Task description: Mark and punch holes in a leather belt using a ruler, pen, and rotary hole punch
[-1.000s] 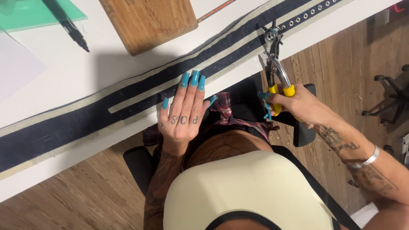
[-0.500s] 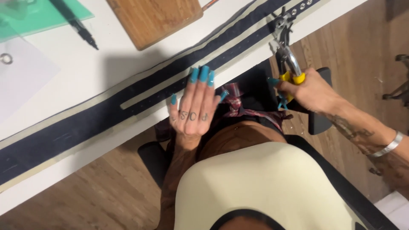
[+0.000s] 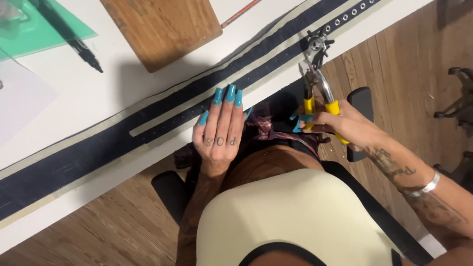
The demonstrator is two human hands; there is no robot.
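Head view, looking down. I count two hands, one punch tool, one long strap, one wooden board and one black pen. The left hand point(image 3: 220, 132) lies flat with its fingers pressed together, palm down on the dark strap point(image 3: 162, 114), at the near edge of the white table point(image 3: 123, 88). The right hand point(image 3: 340, 124) is closed around the yellow handles of the revolving punch pliers point(image 3: 318, 86), whose metal head sits at the table edge, on or just beside the strap (I cannot tell which). The strap is dark navy with pale edging, runs diagonally across the table, and carries a row of metal eyelets point(image 3: 352, 11) at its far right end. The wooden board point(image 3: 165, 27) lies beyond the strap; the pen point(image 3: 74, 42) lies left of the board, partly on a green sheet point(image 3: 29, 34).
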